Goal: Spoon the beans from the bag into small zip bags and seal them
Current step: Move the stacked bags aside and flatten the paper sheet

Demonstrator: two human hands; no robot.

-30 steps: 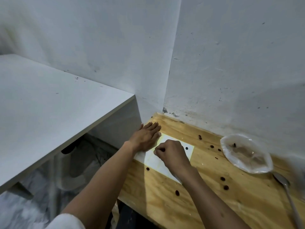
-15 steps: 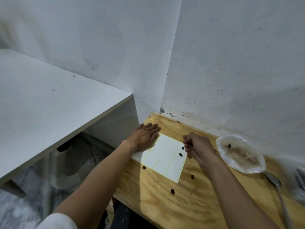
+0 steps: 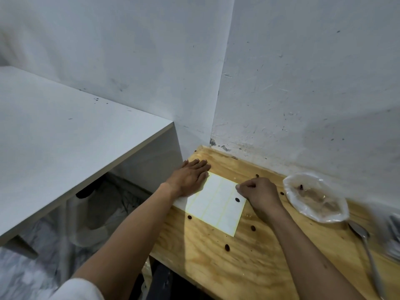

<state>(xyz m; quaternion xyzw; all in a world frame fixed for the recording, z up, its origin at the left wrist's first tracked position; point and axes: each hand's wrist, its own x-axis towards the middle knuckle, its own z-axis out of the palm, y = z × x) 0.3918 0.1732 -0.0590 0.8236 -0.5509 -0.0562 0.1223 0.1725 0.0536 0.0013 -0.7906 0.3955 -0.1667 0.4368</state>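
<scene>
A white label sheet (image 3: 216, 204) lies on the wooden table (image 3: 270, 256) near its far left corner. My left hand (image 3: 189, 178) presses flat on the sheet's left edge, fingers straight. My right hand (image 3: 260, 194) is curled at the sheet's right edge, thumb and fingertips pinched together there; what they pinch is too small to tell. A clear plastic bag (image 3: 315, 197) with brownish contents lies to the right by the wall. A metal spoon (image 3: 365, 245) lies beyond it. Several dark beans are scattered on the wood, and one bean (image 3: 237, 199) sits on the sheet.
A white desk (image 3: 65, 135) stands higher on the left, with a gap and crumpled plastic below it. White walls meet in a corner just behind the table. Something blurred and grey (image 3: 394, 234) lies at the far right edge.
My right hand has moved from the middle of the sheet out to its right edge. My left hand has stayed pressed on the sheet.
</scene>
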